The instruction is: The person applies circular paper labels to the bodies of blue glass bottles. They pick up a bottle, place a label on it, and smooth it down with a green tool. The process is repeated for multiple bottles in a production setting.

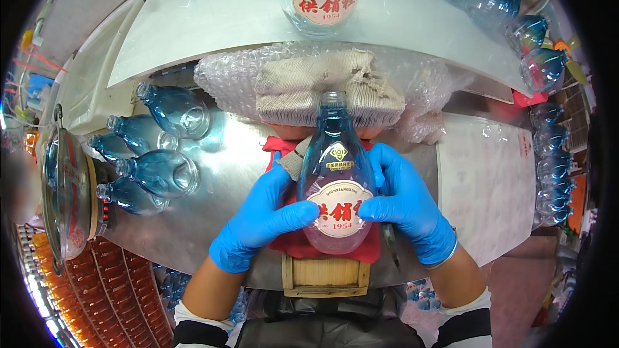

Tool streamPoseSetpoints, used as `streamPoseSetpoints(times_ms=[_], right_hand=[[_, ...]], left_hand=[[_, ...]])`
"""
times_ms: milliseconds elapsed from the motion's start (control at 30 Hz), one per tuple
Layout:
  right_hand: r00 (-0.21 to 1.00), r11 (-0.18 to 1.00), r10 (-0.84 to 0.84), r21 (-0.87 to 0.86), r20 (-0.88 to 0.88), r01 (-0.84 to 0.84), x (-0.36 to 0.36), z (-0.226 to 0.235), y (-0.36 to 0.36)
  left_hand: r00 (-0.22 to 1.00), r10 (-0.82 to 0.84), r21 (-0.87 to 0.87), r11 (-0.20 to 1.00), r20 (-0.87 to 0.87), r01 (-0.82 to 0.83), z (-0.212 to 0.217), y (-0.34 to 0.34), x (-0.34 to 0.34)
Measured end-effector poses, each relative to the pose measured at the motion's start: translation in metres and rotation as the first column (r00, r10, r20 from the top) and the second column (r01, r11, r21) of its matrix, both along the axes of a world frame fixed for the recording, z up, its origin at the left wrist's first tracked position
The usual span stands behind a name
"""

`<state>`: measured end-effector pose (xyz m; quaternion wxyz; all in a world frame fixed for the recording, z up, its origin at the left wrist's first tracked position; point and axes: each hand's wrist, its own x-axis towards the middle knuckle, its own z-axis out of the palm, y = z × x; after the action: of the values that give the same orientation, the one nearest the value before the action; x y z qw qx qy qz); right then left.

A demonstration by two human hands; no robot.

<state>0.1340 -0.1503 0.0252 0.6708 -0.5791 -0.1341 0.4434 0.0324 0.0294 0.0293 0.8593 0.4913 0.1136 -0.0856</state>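
A glass bottle [334,161], blue at the neck and fading to clear, lies between my blue-gloved hands with its neck pointing away from me. A pale label with red lettering shows on its lower front. My left hand [261,216] closes on its left side, thumb pressed at the label's edge. From the right, my right hand [406,209] grips it too, thumb on the label's other edge. A thin dark pointed tool [390,245] sticks out below my right hand; how it is held is hidden. The bottle's neck rests against a folded knitted pad [284,100], over a red cloth [364,251].
Several plain blue bottles [161,174] lie at the left of the metal table [225,161], beside a round dial scale [64,193]. A labelled bottle [319,0] stands on the white shelf [206,19] ahead. Bubble wrap [222,80] and a white sheet [483,174] lie nearby.
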Motion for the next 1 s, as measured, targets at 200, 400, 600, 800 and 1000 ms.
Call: streamPoseSetpoints(times_ms=[200, 400, 600, 800, 1000], right_hand=[[0.995, 0.998, 0.007, 0.066, -0.1, 0.0, 0.003, 0.0, -0.002], [0.994, 0.985, 0.078, 0.163, -0.078, -0.064, 0.007, -0.015, -0.009], [1.0, 0.995, 0.03, 0.093, 0.005, -0.031, 0.007, -0.003, -0.013], [0.804, 0.854, -0.517, -0.116, -0.293, 0.507, -0.002, -0.001, -0.033], [0.814, 0.832, -0.549, 0.029, 0.19, 0.554, -0.034, 0.05, -0.006]], left_hand=[[0.999, -0.025, -0.056, 0.998, 0.024, 0.027, -0.001, 0.004, -0.001], [0.996, -0.048, -0.04, 0.998, 0.072, 0.051, -0.005, 0.005, -0.002], [0.943, 0.192, 0.209, 0.945, 0.271, -0.253, -0.015, -0.012, -0.022], [0.952, -0.079, 0.949, 0.136, 0.297, -0.285, 0.024, -0.045, -0.034], [0.932, 0.055, 0.92, 0.148, 0.359, -0.363, 0.012, -0.057, -0.038]])
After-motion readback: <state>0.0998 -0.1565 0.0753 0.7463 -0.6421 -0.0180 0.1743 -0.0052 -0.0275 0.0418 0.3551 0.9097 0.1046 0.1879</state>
